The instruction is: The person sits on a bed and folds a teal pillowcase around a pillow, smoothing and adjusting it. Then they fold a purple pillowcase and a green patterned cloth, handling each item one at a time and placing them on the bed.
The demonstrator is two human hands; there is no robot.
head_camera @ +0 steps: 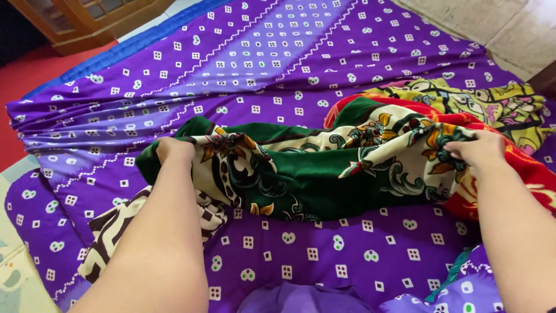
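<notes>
A green cloth (pixel 313 174) with cream, orange and black floral print lies bunched across a purple bedsheet (pixel 243 64) dotted with white squares. My left hand (pixel 172 149) grips the cloth's left end, fingers closed into the fabric. My right hand (pixel 476 148) pinches its right end, over a red patterned cloth (pixel 536 174). The cloth sags between both hands.
A brown-and-cream patterned cloth (pixel 116 229) lies under my left forearm. A yellow printed cloth (pixel 498 104) sits at the right behind the red one. A wooden cabinet (pixel 87 20) stands at the top left on a red floor (pixel 23 75).
</notes>
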